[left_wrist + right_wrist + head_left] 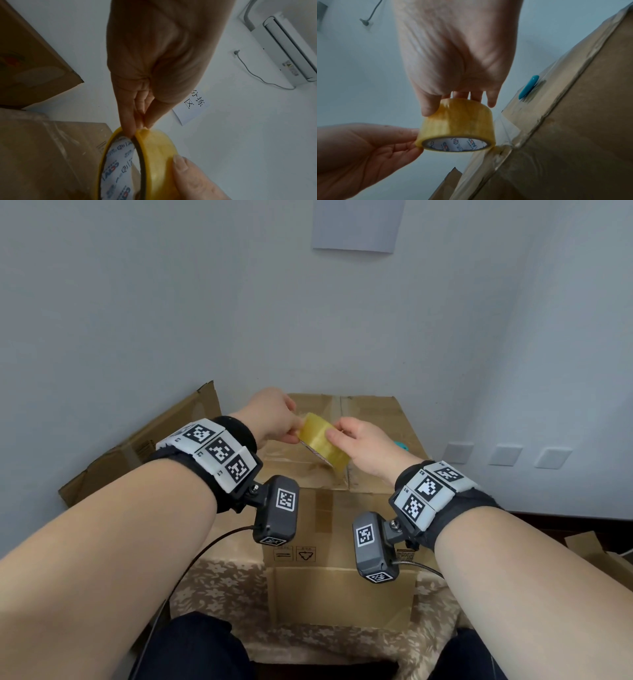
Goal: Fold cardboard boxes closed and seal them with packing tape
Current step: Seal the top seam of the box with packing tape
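The cardboard box (342,474) stood directly before me on a floral-patterned cloth (222,583), its top flaps folded down and old clear tape showing along the centre seam. A second, flattened box (137,446) leaned against the wall to the left of the cardboard box. Above the near edge of the box top I held the tape roll (322,445), tilted, clear of the cardboard. My right hand (363,446) gripped the roll, thumb on its outer face and fingers over the far side. My left hand (270,416) pinched at the roll's rim with thumb and fingertips (127,127) closed narrow, apparently on the loose tape end; the end itself was too faint to confirm. A small teal object (528,87) lay on the box top, beyond the roll to the right.

Recommended procedure, in my judgement: keep the roll steady in the right hand, peel the end free squarely, and anchor it past the near edge, centred on the seam.
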